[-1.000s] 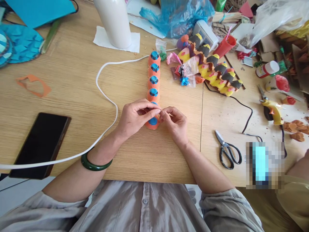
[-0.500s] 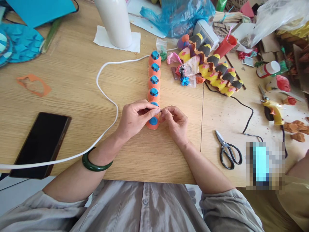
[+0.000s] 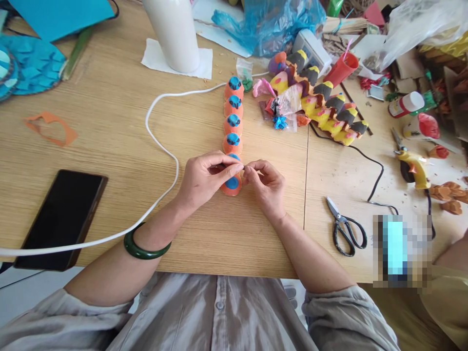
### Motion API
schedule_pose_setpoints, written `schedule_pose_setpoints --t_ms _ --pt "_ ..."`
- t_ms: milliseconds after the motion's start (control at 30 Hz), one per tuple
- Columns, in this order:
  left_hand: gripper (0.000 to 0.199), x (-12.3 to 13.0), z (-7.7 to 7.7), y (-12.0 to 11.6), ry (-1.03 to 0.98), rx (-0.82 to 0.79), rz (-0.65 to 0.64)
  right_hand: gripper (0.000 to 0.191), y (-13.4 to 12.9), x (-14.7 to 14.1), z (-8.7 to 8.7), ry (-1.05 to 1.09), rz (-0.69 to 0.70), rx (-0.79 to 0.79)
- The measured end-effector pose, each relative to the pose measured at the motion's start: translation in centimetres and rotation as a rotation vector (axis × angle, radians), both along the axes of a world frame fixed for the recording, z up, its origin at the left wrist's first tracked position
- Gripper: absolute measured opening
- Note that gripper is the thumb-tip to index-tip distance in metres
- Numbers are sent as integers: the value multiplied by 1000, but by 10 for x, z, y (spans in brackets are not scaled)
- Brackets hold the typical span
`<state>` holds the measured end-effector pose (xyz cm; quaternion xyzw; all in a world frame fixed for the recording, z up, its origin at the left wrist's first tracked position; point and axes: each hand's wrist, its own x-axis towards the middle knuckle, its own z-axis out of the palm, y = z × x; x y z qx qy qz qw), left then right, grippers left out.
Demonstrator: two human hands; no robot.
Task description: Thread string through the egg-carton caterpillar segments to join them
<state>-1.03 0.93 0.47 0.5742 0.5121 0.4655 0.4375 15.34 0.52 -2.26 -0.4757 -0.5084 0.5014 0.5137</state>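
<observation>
Over the near end of a row of orange bumps [image 3: 234,126], my left hand [image 3: 206,176] and my right hand [image 3: 266,184] meet at the fingertips. Both pinch a tiny dark bit [image 3: 243,167], too small to tell its kind. Each bump has a blue top, and the farther ones carry black marks. The nearest bump [image 3: 231,183] shows a plain blue disc. My left fingers partly hide the bump just beyond it.
A white cable [image 3: 175,161] curves left past a black phone [image 3: 64,214]. Scissors [image 3: 345,226] lie to the right, near a yellow glue gun [image 3: 415,165]. Beyond stand a white cylinder [image 3: 175,36] and a yellow-and-black bumpy strip [image 3: 321,102]. Another person's arm [image 3: 451,253] shows at the right edge.
Almost nothing differs. Both hands stay in place, with only a slight shift of the pinching fingertips.
</observation>
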Motion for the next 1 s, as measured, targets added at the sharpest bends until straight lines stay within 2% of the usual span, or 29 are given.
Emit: schedule_pose_setpoints --t_ms 200,400,533,667,1000 --pt "17 1 -3 0 34 73 24 26 0 0 1 19 5 6" --pt "26 0 -1 0 -40 -8 36 28 2 2 0 -10 -34 1" --pt "34 -3 -9 6 -83 -45 82 30 7 5 -5 15 -42 -40" --pt "38 -6 -15 13 -119 -51 101 29 10 5 -8 67 -36 -47" --pt "37 -10 -17 19 -189 -29 120 36 15 3 -12 125 -17 -27"
